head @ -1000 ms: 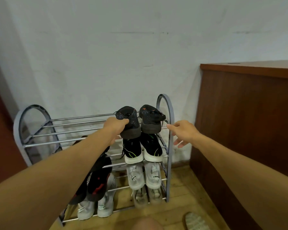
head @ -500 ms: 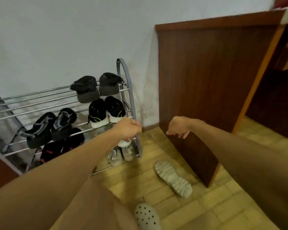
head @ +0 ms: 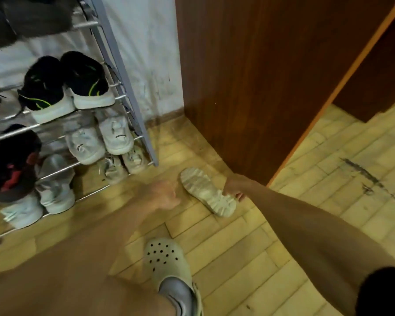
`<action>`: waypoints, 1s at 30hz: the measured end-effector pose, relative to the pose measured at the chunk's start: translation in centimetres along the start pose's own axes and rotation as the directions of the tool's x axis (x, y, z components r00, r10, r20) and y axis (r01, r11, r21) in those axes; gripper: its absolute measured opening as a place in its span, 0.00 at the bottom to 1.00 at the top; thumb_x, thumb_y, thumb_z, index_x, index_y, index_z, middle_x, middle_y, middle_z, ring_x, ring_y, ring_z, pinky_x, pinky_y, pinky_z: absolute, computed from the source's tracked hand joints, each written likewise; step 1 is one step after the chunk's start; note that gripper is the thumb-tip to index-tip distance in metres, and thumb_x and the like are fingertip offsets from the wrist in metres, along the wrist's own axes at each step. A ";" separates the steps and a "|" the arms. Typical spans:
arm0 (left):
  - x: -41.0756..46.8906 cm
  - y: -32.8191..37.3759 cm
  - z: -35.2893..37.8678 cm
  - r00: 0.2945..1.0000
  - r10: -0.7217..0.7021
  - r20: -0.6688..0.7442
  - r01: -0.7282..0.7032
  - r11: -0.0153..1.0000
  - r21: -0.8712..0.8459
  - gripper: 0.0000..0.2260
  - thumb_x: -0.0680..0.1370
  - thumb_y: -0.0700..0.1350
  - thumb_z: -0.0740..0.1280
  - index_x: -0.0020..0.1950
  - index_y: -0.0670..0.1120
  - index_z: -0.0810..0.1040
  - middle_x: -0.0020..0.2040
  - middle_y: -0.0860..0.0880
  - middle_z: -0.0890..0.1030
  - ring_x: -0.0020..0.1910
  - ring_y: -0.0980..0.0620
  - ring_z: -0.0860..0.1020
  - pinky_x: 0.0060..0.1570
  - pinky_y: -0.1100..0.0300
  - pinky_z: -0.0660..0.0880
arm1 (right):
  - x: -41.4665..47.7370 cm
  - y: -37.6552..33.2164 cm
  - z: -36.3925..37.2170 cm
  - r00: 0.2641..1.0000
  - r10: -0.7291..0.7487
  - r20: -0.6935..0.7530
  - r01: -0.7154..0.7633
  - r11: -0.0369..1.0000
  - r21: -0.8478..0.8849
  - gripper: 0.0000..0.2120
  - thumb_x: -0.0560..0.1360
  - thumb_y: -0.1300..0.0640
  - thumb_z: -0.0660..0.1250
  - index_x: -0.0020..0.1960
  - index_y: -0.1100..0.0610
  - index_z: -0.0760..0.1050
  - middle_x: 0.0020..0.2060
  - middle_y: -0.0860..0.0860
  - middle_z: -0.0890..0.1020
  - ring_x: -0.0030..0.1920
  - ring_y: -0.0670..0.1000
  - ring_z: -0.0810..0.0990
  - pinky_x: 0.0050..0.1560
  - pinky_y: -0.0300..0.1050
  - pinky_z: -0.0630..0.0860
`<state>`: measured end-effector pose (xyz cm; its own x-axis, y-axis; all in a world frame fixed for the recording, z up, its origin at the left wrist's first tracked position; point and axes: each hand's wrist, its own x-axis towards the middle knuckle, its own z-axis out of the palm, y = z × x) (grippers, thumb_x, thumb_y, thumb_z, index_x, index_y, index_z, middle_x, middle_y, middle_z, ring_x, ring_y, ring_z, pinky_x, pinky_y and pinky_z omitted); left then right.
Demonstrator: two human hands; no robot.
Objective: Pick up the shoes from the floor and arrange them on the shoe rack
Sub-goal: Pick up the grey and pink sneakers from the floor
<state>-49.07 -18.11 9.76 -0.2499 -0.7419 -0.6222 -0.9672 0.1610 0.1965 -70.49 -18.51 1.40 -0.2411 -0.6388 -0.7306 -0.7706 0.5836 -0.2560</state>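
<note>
While the right hand [head: 232, 188] is gripping the sole-up sneaker [head: 206, 192], the slack, empty left hand [head: 167, 197] alongside should be righting it.

White wall [head: 146, 53], yellowish floor [head: 328, 201], seemingly wooden cabinet [head: 260, 76]

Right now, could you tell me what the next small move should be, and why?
Probably close the right hand round the heel of the pale shoe and lift it: it lies sole-up on the floor, the hand is at its heel, and the shoe rack stands close by.
</note>
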 end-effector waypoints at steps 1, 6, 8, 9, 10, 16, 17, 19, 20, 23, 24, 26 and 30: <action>0.5 -0.7 0.5 0.999 -0.025 0.019 0.025 1.000 0.018 0.15 0.77 0.50 0.63 0.59 0.45 0.80 0.61 0.46 0.79 0.59 0.47 0.77 0.57 0.57 0.75 | 0.8 0.3 0.9 1.000 -0.010 -0.024 0.009 1.000 -0.024 0.18 0.78 0.58 0.64 0.66 0.64 0.69 0.60 0.59 0.75 0.56 0.58 0.79 0.53 0.50 0.80; 1.6 -4.0 2.6 0.993 -0.073 0.092 0.062 0.990 0.125 0.16 0.74 0.57 0.63 0.58 0.51 0.79 0.59 0.50 0.78 0.57 0.48 0.77 0.56 0.54 0.76 | 4.7 2.7 4.8 0.994 0.085 -0.071 -0.087 0.996 -0.025 0.18 0.77 0.57 0.62 0.63 0.64 0.70 0.52 0.57 0.70 0.52 0.58 0.73 0.44 0.49 0.73; 1.4 -4.4 3.1 0.996 -0.024 0.083 0.008 0.981 0.191 0.19 0.74 0.60 0.61 0.58 0.52 0.78 0.59 0.50 0.78 0.57 0.49 0.77 0.56 0.53 0.75 | 4.9 3.1 6.2 0.991 0.128 -0.030 -0.124 0.987 0.105 0.25 0.76 0.56 0.65 0.70 0.63 0.64 0.58 0.56 0.73 0.59 0.57 0.74 0.52 0.49 0.74; 1.2 -4.4 3.2 0.996 -0.001 0.084 -0.019 0.972 0.234 0.20 0.75 0.62 0.60 0.58 0.52 0.77 0.58 0.50 0.78 0.56 0.49 0.77 0.56 0.53 0.75 | 5.3 3.3 6.9 0.989 0.144 -0.028 -0.139 0.981 0.138 0.29 0.75 0.56 0.67 0.72 0.62 0.61 0.61 0.56 0.72 0.61 0.57 0.74 0.54 0.49 0.73; 0.9 -4.4 3.4 0.996 0.014 0.088 -0.037 0.963 0.268 0.21 0.75 0.64 0.59 0.59 0.52 0.77 0.59 0.50 0.78 0.57 0.48 0.76 0.57 0.52 0.74 | 5.6 3.2 7.5 0.986 0.162 -0.046 -0.152 0.975 0.164 0.32 0.74 0.57 0.68 0.73 0.62 0.59 0.65 0.57 0.71 0.64 0.58 0.73 0.57 0.49 0.73; 0.4 -3.7 3.4 0.990 0.022 0.139 -0.069 0.938 0.340 0.21 0.76 0.62 0.57 0.59 0.50 0.75 0.60 0.48 0.76 0.59 0.48 0.75 0.54 0.54 0.73 | 5.0 2.7 9.1 0.971 0.067 -0.229 -0.053 0.996 0.066 0.30 0.71 0.58 0.72 0.71 0.59 0.66 0.69 0.60 0.65 0.66 0.60 0.69 0.66 0.54 0.71; 0.4 -3.4 3.4 0.990 0.032 0.135 -0.075 0.941 0.330 0.19 0.76 0.61 0.57 0.57 0.50 0.76 0.59 0.48 0.76 0.57 0.48 0.76 0.52 0.55 0.73 | 4.3 2.8 9.5 0.947 -0.027 -0.319 0.019 0.999 -0.031 0.28 0.72 0.59 0.70 0.70 0.58 0.67 0.67 0.59 0.66 0.66 0.60 0.69 0.68 0.58 0.69; 0.2 -2.6 3.8 0.991 0.063 0.115 -0.096 0.949 0.301 0.19 0.76 0.62 0.57 0.55 0.51 0.76 0.58 0.49 0.77 0.56 0.47 0.76 0.47 0.55 0.72 | 2.9 3.4 11.4 0.885 -0.212 -0.415 0.108 0.960 -0.260 0.26 0.73 0.58 0.66 0.70 0.55 0.66 0.66 0.57 0.67 0.66 0.59 0.67 0.70 0.60 0.63; 0.1 -2.4 4.2 0.992 0.073 0.106 -0.101 0.952 0.288 0.21 0.76 0.63 0.56 0.57 0.51 0.77 0.58 0.49 0.78 0.56 0.47 0.77 0.46 0.55 0.72 | 2.2 3.7 12.5 0.880 -0.262 -0.395 0.135 0.937 -0.322 0.27 0.73 0.58 0.66 0.71 0.54 0.65 0.65 0.57 0.67 0.66 0.58 0.66 0.70 0.59 0.61; -0.2 -3.1 5.5 0.994 0.034 0.101 -0.063 0.952 0.300 0.25 0.76 0.64 0.54 0.60 0.50 0.78 0.59 0.48 0.80 0.56 0.47 0.78 0.49 0.54 0.73 | 0.2 4.0 15.2 0.937 -0.286 -0.199 0.204 0.913 -0.354 0.25 0.74 0.55 0.65 0.70 0.53 0.67 0.63 0.56 0.67 0.64 0.58 0.65 0.69 0.59 0.58; -0.2 -3.6 5.8 0.994 0.008 0.113 -0.044 0.945 0.323 0.25 0.76 0.64 0.54 0.61 0.50 0.77 0.60 0.49 0.79 0.58 0.48 0.77 0.49 0.54 0.72 | 0.0 3.9 15.6 0.937 -0.302 -0.174 0.224 0.904 -0.363 0.21 0.75 0.54 0.64 0.67 0.54 0.70 0.63 0.56 0.68 0.63 0.58 0.65 0.68 0.58 0.59; -0.2 -4.4 6.1 0.991 -0.037 0.131 -0.009 0.941 0.338 0.24 0.76 0.64 0.53 0.61 0.51 0.76 0.61 0.50 0.78 0.59 0.48 0.76 0.50 0.54 0.71 | 0.0 3.5 15.7 0.907 -0.334 -0.258 0.241 0.911 -0.333 0.17 0.77 0.54 0.60 0.64 0.57 0.73 0.61 0.57 0.70 0.61 0.58 0.66 0.66 0.56 0.60; 0.1 -5.8 6.5 0.994 -0.061 0.096 0.041 0.979 0.200 0.22 0.74 0.64 0.54 0.55 0.51 0.76 0.59 0.49 0.78 0.55 0.47 0.76 0.50 0.54 0.72 | 2.0 2.7 14.5 0.914 -0.236 -0.330 0.184 0.966 -0.181 0.25 0.76 0.48 0.64 0.69 0.58 0.64 0.63 0.57 0.67 0.63 0.58 0.66 0.66 0.54 0.63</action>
<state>-43.82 -14.90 3.64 -0.1935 -0.6846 -0.7028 -0.9661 0.2576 0.0151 -64.56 -10.95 -9.95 -0.2332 -0.8868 -0.3990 -0.8957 0.3556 -0.2671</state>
